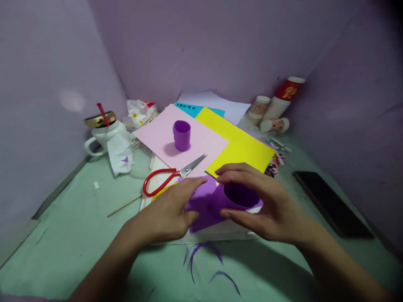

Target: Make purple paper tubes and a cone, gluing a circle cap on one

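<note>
My right hand (261,201) is curled round a paper cup wrapped in purple paper (239,196), fingers over its far rim and thumb at its near side. My left hand (171,209) pinches the loose end of the purple paper sheet (203,205) beside the cup, thumb on top. Both rest over a white board near the table's front. A second purple-wrapped cup (181,135) stands upright on a pink sheet (163,138) farther back. Red-handled scissors (171,176) lie just beyond my left hand.
A yellow sheet (239,147), a blue sheet and white paper lie behind. A white mug with a gold lid (103,134) and crumpled tissue sit left. Stacked paper cups (277,107) lie back right, a dark phone (329,203) right. Purple paper slivers (204,260) lie near the front edge.
</note>
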`<state>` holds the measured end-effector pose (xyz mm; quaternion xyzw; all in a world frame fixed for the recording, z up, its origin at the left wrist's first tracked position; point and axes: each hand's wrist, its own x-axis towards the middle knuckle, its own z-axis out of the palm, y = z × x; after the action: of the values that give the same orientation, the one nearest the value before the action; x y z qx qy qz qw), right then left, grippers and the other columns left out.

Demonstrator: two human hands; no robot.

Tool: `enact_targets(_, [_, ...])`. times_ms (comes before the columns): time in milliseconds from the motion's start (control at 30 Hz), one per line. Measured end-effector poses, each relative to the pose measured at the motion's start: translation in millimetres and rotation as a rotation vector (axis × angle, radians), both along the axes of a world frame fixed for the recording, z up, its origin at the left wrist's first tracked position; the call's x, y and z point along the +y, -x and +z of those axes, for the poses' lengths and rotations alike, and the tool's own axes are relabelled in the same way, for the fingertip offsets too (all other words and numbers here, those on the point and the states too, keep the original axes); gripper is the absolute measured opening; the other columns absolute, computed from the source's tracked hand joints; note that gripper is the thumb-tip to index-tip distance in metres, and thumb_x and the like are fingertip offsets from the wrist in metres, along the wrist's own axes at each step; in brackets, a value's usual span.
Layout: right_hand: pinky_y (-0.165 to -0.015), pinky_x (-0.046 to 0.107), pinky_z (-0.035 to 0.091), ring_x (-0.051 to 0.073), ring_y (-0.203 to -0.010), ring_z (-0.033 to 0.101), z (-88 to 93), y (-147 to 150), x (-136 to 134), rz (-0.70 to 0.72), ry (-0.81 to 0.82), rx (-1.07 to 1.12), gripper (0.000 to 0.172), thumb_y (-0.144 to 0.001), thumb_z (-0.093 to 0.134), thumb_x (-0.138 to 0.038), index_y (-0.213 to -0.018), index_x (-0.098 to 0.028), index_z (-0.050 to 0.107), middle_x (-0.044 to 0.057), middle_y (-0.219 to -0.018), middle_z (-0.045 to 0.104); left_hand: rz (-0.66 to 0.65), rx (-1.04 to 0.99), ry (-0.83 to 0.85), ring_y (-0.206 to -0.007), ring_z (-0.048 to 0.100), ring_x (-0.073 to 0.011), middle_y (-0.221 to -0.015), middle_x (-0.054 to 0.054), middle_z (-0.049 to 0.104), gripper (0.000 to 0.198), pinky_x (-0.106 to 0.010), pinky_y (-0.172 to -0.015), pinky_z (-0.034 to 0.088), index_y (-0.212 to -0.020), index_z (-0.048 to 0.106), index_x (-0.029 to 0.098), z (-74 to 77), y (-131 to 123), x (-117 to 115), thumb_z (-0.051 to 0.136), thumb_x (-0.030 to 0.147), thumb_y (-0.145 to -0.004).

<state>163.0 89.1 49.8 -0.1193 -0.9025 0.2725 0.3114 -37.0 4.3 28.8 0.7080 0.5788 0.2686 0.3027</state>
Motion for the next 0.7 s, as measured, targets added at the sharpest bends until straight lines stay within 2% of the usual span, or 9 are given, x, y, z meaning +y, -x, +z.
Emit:
enact_targets(67, [-0.092,0.034,0.047,0.021,-0.11,0.055,0.2,-0.7,-1.7,-0.048,-0.028,-0.05,0.047,-0.075,0.071,-0.021,-0.118,-0.023,0.052,0.008,-0.117,0.058,0.029,0.053,0.025,-0.125,0.046,-0.022,-0.136,-0.006,0.051,0.056,-0.041,-0.107,0.035,-0.133,0.044,0.023,0.7,8.8,-3.7,0.054,0.017,-0.078])
enact_targets(133, [-0.091,0.035,0.048,0.022,-0.108,0.055,-0.2,-0.7,-2.4,-0.087,-0.054,-0.099,0.047,-0.076,0.07,-0.021,-0.119,-0.025,0.051,0.008,-0.117,0.057,0.072,0.07,0.02,-0.117,0.053,-0.0237,-0.126,-0.007,0.059,0.047,-0.042,-0.101,0.042,-0.124,0.052,0.023,1.0,10.6,-6.5,0.05,0.015,-0.078])
enact_targets(233, [-0.091,0.035,0.049,0.023,-0.109,0.055,-2.5,-1.9,-2.9,-0.117,-0.1,-0.14,0.047,-0.076,0.07,-0.02,-0.119,-0.026,0.051,0.009,-0.119,0.056,0.125,0.098,-0.009,-0.103,0.061,-0.0269,-0.11,-0.009,0.065,0.042,-0.044,-0.089,0.05,-0.113,0.058,0.022,2.9,7.8,-8.3,0.045,0.009,-0.075])
enact_targets(333, [-0.094,0.036,0.049,0.024,-0.112,0.054,-6.2,-5.3,-3.7,-0.139,-0.122,-0.174,0.044,-0.077,0.067,-0.019,-0.118,-0.025,0.052,0.01,-0.122,0.054,0.179,0.183,-0.022,-0.093,0.064,-0.0282,-0.097,-0.009,0.067,0.04,-0.045,-0.082,0.052,-0.103,0.062,0.021,5.1,8.2,-9.5,0.044,0.006,-0.071])
enact_targets(433, [-0.095,0.04,0.049,0.026,-0.113,0.053,-8.4,-7.7,-5.0,-0.176,-0.135,-0.214,0.042,-0.078,0.065,-0.02,-0.118,-0.026,0.051,0.01,-0.123,0.054,0.321,0.217,-0.176,-0.09,0.064,-0.0273,-0.091,-0.008,0.068,0.033,-0.044,-0.082,0.052,-0.092,0.062,0.023,4.5,10.3,-11.2,0.043,0.008,-0.07])
enact_targets(533, [-0.091,0.04,0.052,0.027,-0.111,0.056,-7.7,-6.3,-5.4,-0.188,-0.146,-0.226,0.041,-0.078,0.063,-0.019,-0.117,-0.027,0.05,0.009,-0.12,0.056,0.412,0.121,-0.369,-0.091,0.064,-0.0264,-0.096,-0.008,0.068,0.03,-0.042,-0.082,0.054,-0.098,0.06,0.022,1.5,5.2,-10.4,0.047,0.013,-0.073])
enact_targets(600, [-0.086,0.037,0.055,0.026,-0.107,0.059,-6.6,-4.5,-4.5,-0.171,-0.136,-0.232,0.04,-0.078,0.063,-0.018,-0.114,-0.029,0.051,0.009,-0.116,0.057,0.34,0.023,-0.384,-0.093,0.064,-0.0246,-0.103,-0.008,0.067,0.04,-0.037,-0.081,0.055,-0.11,0.055,0.021,0.8,-3.1,-8.1,0.051,0.012,-0.071])
enact_targets(700, [-0.085,0.033,0.055,0.025,-0.107,0.059,-6.0,-3.9,-2.1,-0.16,-0.111,-0.227,0.042,-0.077,0.063,-0.018,-0.115,-0.028,0.05,0.009,-0.118,0.056,0.217,-0.055,-0.398,-0.112,0.057,-0.0228,-0.123,-0.009,0.06,0.064,-0.033,-0.094,0.05,-0.13,0.039,0.018,6.6,-15.8,-6.0,0.048,0.006,-0.067])
